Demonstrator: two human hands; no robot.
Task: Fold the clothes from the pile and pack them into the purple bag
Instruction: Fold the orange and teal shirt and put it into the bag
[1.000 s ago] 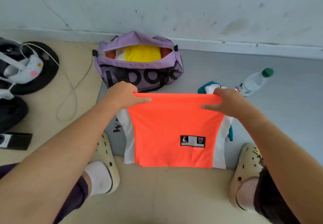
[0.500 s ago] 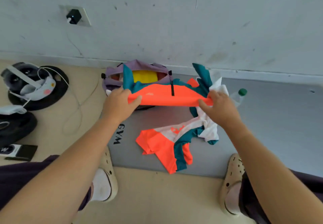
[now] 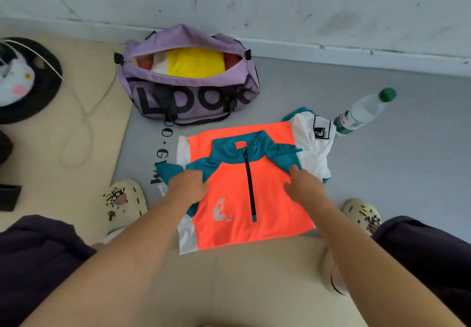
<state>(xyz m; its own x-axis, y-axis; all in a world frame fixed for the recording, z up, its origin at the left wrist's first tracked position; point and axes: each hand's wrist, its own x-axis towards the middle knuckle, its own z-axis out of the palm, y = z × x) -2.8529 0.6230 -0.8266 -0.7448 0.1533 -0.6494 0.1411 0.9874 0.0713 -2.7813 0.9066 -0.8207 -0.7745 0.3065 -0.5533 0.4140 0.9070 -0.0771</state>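
Observation:
An orange, teal and white zip-neck shirt (image 3: 229, 189) lies front-up on the grey mat (image 3: 382, 163), collar toward the wall. My left hand (image 3: 188, 186) grips the teal shoulder fabric on the left. My right hand (image 3: 303, 186) presses on the right shoulder, fingers curled on the cloth. The purple bag (image 3: 188, 97) stands open beyond the shirt by the wall, with folded yellow and red-white clothes inside. White cloth with a black label (image 3: 316, 135) pokes out at the shirt's top right.
A plastic water bottle (image 3: 364, 112) with a green cap lies on the mat to the right. A white cable (image 3: 84, 120) and a black round object (image 3: 30, 81) sit on the beige floor at left. My feet in cream clogs (image 3: 125, 199) flank the shirt.
The shirt, held up in the air half a second ago, now lies flat on the mat front-up. Both hands came down from the lifted edge onto its shoulders.

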